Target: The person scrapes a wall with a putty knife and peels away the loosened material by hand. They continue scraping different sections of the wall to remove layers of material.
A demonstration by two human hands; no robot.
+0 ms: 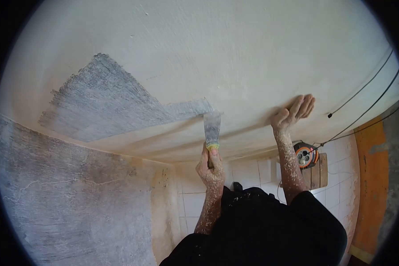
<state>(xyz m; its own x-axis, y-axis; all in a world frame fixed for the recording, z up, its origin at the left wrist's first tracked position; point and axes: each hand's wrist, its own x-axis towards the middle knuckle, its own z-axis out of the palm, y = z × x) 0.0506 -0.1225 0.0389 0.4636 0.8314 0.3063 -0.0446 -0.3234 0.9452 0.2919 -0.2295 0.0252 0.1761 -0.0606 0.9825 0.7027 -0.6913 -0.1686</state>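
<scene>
My left hand [211, 170] is closed around the handle of a putty knife [212, 129], its thumb lying along the handle. The wide metal blade points up and meets the painted wall [252, 53] at the right end of a scraped grey strip [188, 108]. That strip runs left into a larger bare grey patch [104, 99]. Farther right, my right hand [295, 111] rests against the cream paint with its fingers stretched out, holding nothing. Pale flakes cover both forearms.
At right a cable reel [305, 156] with sockets sits on a wooden box [317, 175]. Dark cables [368, 104] run near the wall there. White floor tiles [246, 173] lie below. A grey stripped wall [75, 199] stands at left, an orange panel [371, 177] at far right.
</scene>
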